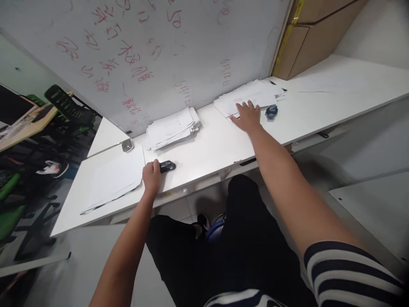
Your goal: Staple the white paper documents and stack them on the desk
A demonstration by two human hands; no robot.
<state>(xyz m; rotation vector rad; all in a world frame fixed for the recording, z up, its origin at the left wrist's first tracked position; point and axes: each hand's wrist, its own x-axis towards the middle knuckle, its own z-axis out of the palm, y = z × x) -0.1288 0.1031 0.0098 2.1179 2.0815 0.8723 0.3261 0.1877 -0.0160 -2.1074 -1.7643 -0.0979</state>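
My left hand (152, 174) is closed around one end of a black stapler (168, 166), which lies low on the white desk near its front edge. Fingers spread, my right hand (248, 117) rests on the near edge of a loose pile of white papers (252, 94) at the foot of the whiteboard. Just right of that hand sits a small dark blue patterned object (271, 111); its kind is unclear. Between the hands, farther back, is a thick uneven stack of papers (171, 130). Flatter sheets (113, 179) lie left of my left hand.
A whiteboard (191, 47) with red handwriting stands along the back of the desk (211, 145). Cardboard boxes (315, 38) are at the back right. A small rounded grey-and-white item (127, 146) sits behind the left sheets. Green chairs (62, 104) stand off to the left.
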